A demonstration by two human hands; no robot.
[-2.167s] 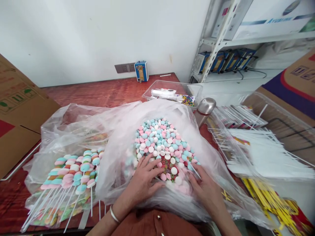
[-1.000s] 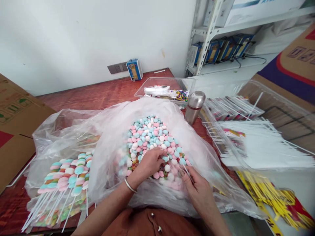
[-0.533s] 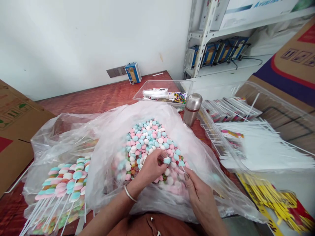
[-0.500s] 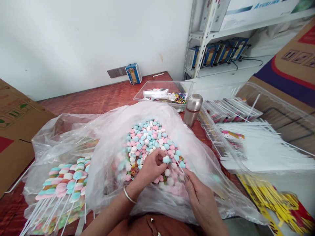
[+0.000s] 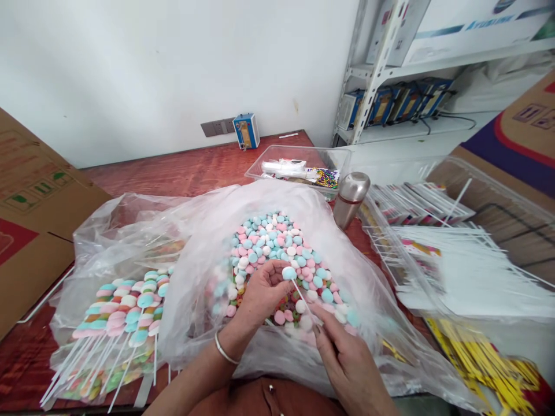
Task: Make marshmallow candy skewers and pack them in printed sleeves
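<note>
Over an open bag of candies, my left hand [image 5: 265,292] pinches a pale blue marshmallow [image 5: 288,273] between thumb and fingers. A thin white stick [image 5: 302,296] is gripped by my right hand [image 5: 342,352], and its upper end meets the marshmallow's underside; how deep it goes I cannot tell. Pink, blue and white marshmallows [image 5: 271,237] fill the clear plastic bag [image 5: 195,271] beneath my hands, with some ring-shaped candies among them. To the left lie several finished-looking marshmallow skewers [image 5: 125,306] on sticks, resting on another plastic bag.
A steel flask [image 5: 350,199] stands behind the bag, beside a clear tray [image 5: 299,149] of beads and packets. On the right, a clear bin [image 5: 451,315] holds many white sticks [image 5: 466,266]. Yellow twist ties [image 5: 472,358] lie near it. Cardboard boxes [image 5: 39,190] flank the table.
My right hand has moved left and brought the stick up to the marshmallow, which my left hand still holds. The view has shifted slightly left.
</note>
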